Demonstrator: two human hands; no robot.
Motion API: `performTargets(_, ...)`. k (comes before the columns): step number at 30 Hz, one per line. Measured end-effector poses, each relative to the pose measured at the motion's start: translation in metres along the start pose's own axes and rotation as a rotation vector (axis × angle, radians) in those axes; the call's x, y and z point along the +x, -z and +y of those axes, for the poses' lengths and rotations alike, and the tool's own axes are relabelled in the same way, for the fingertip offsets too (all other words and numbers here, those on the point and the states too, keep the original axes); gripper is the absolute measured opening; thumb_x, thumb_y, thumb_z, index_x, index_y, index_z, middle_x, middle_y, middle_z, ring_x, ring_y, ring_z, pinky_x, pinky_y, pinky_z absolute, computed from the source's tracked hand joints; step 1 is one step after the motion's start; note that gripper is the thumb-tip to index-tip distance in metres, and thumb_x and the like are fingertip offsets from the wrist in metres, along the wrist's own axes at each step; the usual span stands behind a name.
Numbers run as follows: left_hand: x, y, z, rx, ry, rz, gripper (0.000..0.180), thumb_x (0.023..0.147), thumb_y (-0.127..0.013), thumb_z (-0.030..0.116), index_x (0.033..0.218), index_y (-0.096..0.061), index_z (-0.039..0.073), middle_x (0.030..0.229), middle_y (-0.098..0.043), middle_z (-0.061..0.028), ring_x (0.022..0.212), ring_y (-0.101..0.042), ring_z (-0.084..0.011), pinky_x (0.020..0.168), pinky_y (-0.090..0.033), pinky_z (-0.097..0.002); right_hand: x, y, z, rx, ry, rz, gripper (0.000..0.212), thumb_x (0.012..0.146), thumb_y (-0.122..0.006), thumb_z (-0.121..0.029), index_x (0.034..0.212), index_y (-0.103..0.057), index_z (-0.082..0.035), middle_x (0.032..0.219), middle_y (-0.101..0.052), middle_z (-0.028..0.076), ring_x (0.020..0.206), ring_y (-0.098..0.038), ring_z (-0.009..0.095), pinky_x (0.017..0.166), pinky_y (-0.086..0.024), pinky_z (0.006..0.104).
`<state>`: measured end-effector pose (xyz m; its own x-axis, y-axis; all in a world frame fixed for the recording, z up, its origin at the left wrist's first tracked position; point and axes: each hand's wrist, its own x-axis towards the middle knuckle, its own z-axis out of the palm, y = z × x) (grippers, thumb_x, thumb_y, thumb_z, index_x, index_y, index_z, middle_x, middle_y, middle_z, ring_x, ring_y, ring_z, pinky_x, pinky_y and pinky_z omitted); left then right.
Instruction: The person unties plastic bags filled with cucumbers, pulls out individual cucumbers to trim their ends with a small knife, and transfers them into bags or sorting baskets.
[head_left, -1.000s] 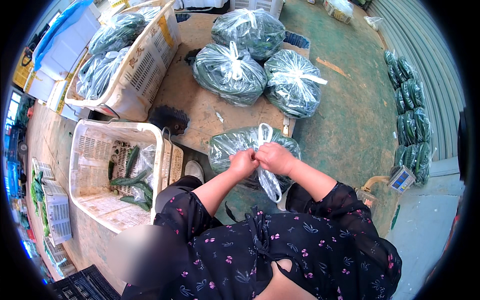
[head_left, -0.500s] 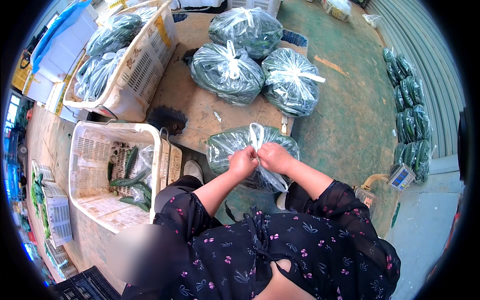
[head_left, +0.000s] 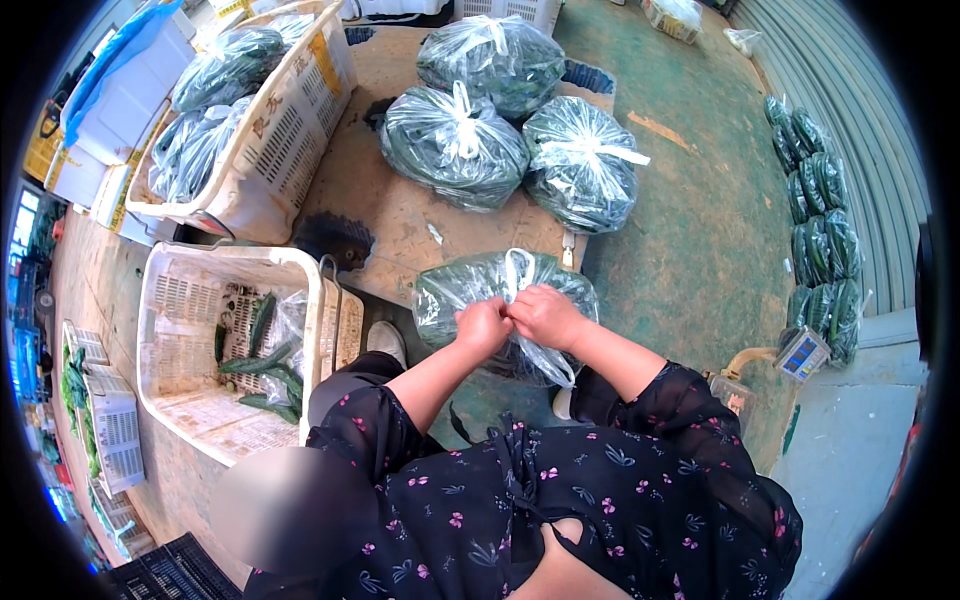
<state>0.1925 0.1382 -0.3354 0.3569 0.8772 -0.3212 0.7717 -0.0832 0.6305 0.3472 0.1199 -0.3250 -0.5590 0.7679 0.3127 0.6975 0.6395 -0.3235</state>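
A full clear plastic bag (head_left: 450, 290) of cucumbers sits in front of me at the near edge of the wooden platform (head_left: 440, 232). Both hands meet at its gathered neck. My left hand (head_left: 484, 328) is closed, pinching the plastic. My right hand (head_left: 545, 317) is closed too, its fingers touching the left hand's fingertips on the same neck. One loop of the bag's handle stands up above my hands, and another hangs down toward me on the right. The exact grip of the fingertips is hidden. Three tied bags of cucumbers (head_left: 455, 150) rest farther back on the platform.
At left stands a white crate (head_left: 170, 400) with several loose cucumbers and some plastic. Behind it, another white crate (head_left: 290, 150) holds bagged cucumbers. Along the shutter at right lie several bagged cucumber packs (head_left: 825, 240), near a scale display (head_left: 802, 355).
My hands have shifted very slightly at the bag's neck, and the right fingers have closed in toward the left. The bag and everything else stay where they were.
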Motion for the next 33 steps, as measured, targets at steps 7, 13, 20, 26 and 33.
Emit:
performTargets(7, 0.000, 0.001, 0.000, -0.020, 0.002, -0.004, 0.024, 0.068, -0.060, 0.028, 0.082, -0.063, 0.009, 0.081, -0.063, -0.0131, 0.081, -0.060, -0.0288, 0.076, -0.043, -0.0392, -0.003, -0.004, 0.000, -0.046, -0.037, -0.022, 0.009, 0.063, -0.059, -0.014, 0.063, -0.051, -0.011, 0.066, -0.050, 0.004, 0.068, -0.052, 0.021, 0.063, -0.041, 0.0331)
performTargets(13, 0.002, 0.001, -0.001, 0.015, 0.009, -0.047, 0.028, 0.067, -0.060, 0.032, 0.082, -0.063, 0.009, 0.082, -0.063, -0.0131, 0.081, -0.060, -0.0283, 0.075, -0.044, -0.0382, -0.003, -0.005, -0.006, -0.059, -0.072, -0.048, 0.010, 0.063, -0.059, -0.014, 0.066, -0.051, -0.009, 0.068, -0.051, 0.007, 0.069, -0.053, 0.024, 0.064, -0.042, 0.0353)
performTargets(20, 0.000, 0.005, 0.001, -0.065, -0.021, -0.034, 0.026, 0.067, -0.060, 0.027, 0.085, -0.064, 0.010, 0.083, -0.063, -0.0118, 0.081, -0.060, -0.0267, 0.075, -0.045, -0.0358, -0.001, -0.003, -0.002, 0.057, -0.173, -0.096, 0.011, 0.066, -0.055, -0.011, 0.073, -0.050, -0.004, 0.071, -0.052, 0.012, 0.071, -0.053, 0.030, 0.066, -0.043, 0.0405)
performTargets(26, 0.000, 0.005, -0.003, -0.089, -0.094, -0.053, 0.025, 0.068, -0.058, 0.021, 0.089, -0.064, 0.011, 0.086, -0.063, -0.0116, 0.082, -0.060, -0.0263, 0.075, -0.045, -0.0353, -0.002, -0.004, 0.009, 0.209, -0.137, -0.115, 0.008, 0.068, -0.053, -0.008, 0.072, -0.047, -0.003, 0.070, -0.051, 0.014, 0.070, -0.052, 0.032, 0.063, -0.043, 0.0403)
performTargets(33, 0.004, 0.006, -0.010, -0.138, -0.071, -0.106, 0.025, 0.069, -0.058, 0.020, 0.089, -0.064, 0.007, 0.085, -0.063, -0.0145, 0.080, -0.061, -0.0265, 0.073, -0.046, -0.0338, -0.004, -0.003, 0.011, 0.301, -0.172, -0.030, 0.007, 0.071, -0.054, -0.008, 0.072, -0.048, -0.004, 0.069, -0.051, 0.013, 0.069, -0.052, 0.032, 0.061, -0.043, 0.0398)
